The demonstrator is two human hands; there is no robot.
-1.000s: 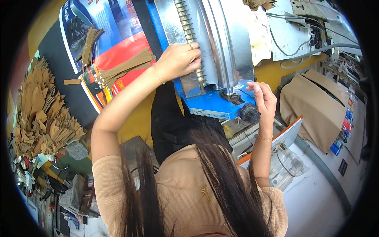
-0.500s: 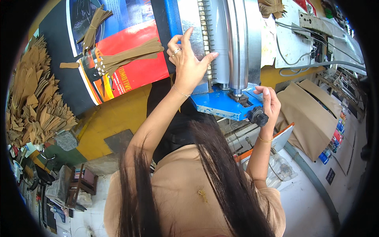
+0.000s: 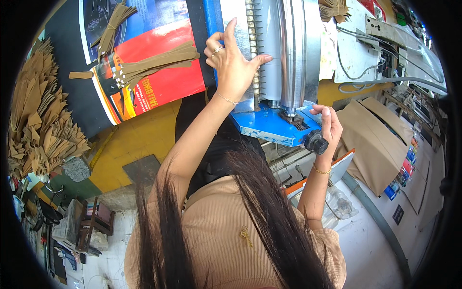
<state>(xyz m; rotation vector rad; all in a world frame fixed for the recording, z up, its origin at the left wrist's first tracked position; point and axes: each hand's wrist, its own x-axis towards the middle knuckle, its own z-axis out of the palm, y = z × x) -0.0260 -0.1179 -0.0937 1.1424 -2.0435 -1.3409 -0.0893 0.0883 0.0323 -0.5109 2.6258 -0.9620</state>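
My left hand (image 3: pixel 232 62) is over the bed of a roller machine, its index finger stretched out over a shiny metal plate (image 3: pixel 235 14). Its thumb reaches across a toothed strip (image 3: pixel 250 33) toward the grey inner roller (image 3: pixel 270 38); whether it touches cannot be made out. No object shows in this hand. My right hand (image 3: pixel 330 126) is raised beside a black knob (image 3: pixel 315 141) on the machine's blue end plate (image 3: pixel 267 129), fingers loosely bent upward and apart, holding nothing visible. A polished steel roller (image 3: pixel 294 58) stands between the two hands.
Left of the machine, brown strips (image 3: pixel 159 62) and a tied bundle (image 3: pixel 113 31) lie on a red and blue printed sheet (image 3: pixel 178 79). Beyond is a heap of brown pieces (image 3: pixel 36 115). On the right are grey cables (image 3: pixel 370 83) and tan sheet material (image 3: pixel 378 144).
My left hand has shifted slightly up and to the right, its thumb farther past the toothed strip. The right hand stays beside the knob. The whole view has moved a little.
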